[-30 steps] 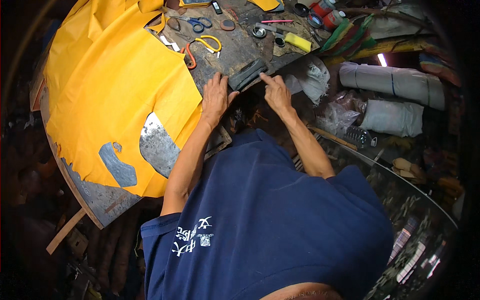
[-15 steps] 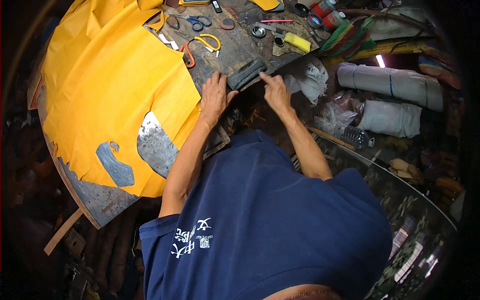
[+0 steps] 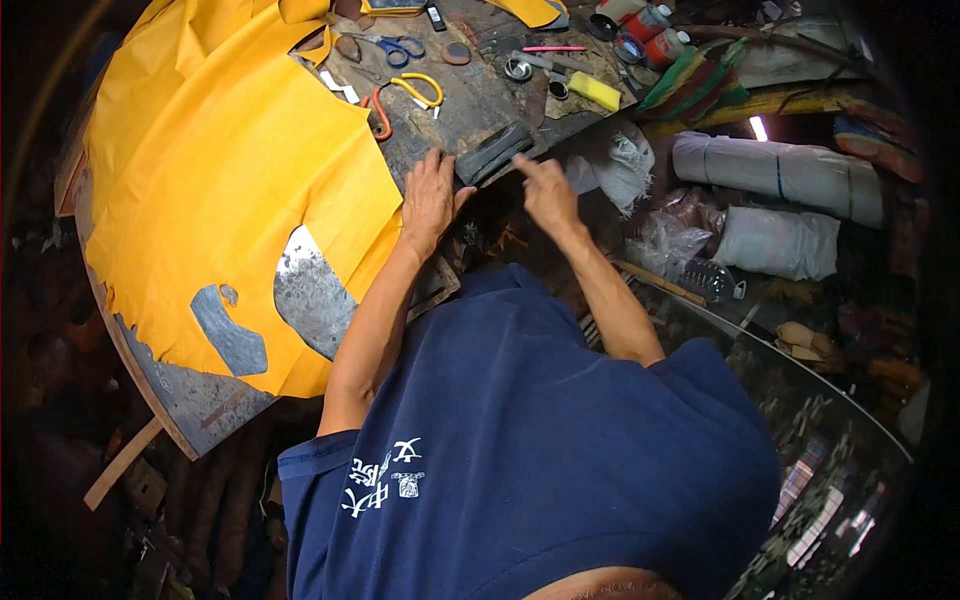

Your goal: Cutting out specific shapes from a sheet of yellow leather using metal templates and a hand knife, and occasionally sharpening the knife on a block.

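A dark, oblong block-like piece (image 3: pixel 495 154) lies at the near edge of the worktable. Just left of it rests my left hand (image 3: pixel 430 197), laid on the tabletop with fingers stretched forward and the thumb toward the block. My right hand (image 3: pixel 550 196) is at the block's right end, its index finger reaching to the block and the other fingers curled in. Whatever those curled fingers hold, if anything, is hidden. A large yellow sheet of leather-like material (image 3: pixel 240 190), with cut-out openings, spreads beside my left forearm.
Beyond my hands are scissors with red and yellow handles (image 3: pixel 415 92), blue-handled scissors (image 3: pixel 401 50), a yellow sponge-like block (image 3: pixel 595 91), a pink pen-like stick (image 3: pixel 553 48) and red bottles (image 3: pixel 664 46). Wrapped rolls (image 3: pixel 780 175) and a clear plastic bottle (image 3: pixel 712 281) lie right, below the table.
My right hand has shifted slightly left and toward me, its index fingertip now farther over the block's end. My left hand stays in nearly the same place.
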Motion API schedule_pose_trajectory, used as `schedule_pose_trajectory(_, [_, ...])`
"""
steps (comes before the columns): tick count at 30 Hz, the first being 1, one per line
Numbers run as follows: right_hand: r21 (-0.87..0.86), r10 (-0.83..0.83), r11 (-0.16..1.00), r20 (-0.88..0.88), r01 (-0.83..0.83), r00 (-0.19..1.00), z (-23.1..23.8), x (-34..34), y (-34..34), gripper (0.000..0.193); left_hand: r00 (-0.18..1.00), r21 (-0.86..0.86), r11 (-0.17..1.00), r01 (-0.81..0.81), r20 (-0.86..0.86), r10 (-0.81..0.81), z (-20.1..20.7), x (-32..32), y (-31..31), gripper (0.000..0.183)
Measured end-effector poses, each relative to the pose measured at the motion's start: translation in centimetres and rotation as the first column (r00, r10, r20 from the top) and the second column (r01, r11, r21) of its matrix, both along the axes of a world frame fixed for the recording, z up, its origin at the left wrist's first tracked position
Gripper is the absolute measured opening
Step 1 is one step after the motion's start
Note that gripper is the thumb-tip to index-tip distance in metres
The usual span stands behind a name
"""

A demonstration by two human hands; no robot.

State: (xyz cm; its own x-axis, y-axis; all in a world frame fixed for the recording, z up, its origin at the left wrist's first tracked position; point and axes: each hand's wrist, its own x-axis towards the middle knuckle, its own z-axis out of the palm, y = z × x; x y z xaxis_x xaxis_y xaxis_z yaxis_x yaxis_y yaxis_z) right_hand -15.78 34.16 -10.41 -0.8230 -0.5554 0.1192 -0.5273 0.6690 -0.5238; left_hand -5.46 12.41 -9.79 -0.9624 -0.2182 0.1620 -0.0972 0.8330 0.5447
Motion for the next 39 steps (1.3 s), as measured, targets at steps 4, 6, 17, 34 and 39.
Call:
schedule_pose_trajectory(4, [0.068, 0.074, 0.995, -0.007, -0.073, 0.997, 0.2, 1.3, -0.5, 0.038, 1.000, 0.011, 1.000, -0.004, 0.018, 0.003, -0.6, 0.2, -0.1, 0.058])
schedule_pose_trajectory(6, [0.037, 0.115, 0.993, 0.038, -0.116, 0.993, 1.0, 1.8, -0.8, 0.040, 1.000, 0.012, 1.000, -0.002, 0.014, 0.002, -0.5, 0.0, 0.0, 0.058])
schedule_pose_trajectory(17, [0.013, -0.138, 0.990, 0.005, 0.138, 0.990, 0.6, -1.4, 0.2, 0.044, 0.999, -0.011, 1.000, 0.009, -0.034, -0.009, -0.3, 0.1, 0.0, 0.057])
schedule_pose_trajectory(34, [-0.010, -0.119, 0.993, -0.007, 0.119, 0.993, 0.6, 0.9, -0.8, 0.040, 1.000, 0.004, 1.000, -0.002, -0.020, 0.002, -0.7, 0.2, -0.1, 0.058])
schedule_pose_trajectory(39, [0.012, 0.062, 0.998, 0.000, -0.062, 0.998, 1.4, 2.6, -1.5, 0.040, 0.999, 0.000, 1.000, -0.001, -0.036, 0.001, -0.6, 0.1, -0.1, 0.058])
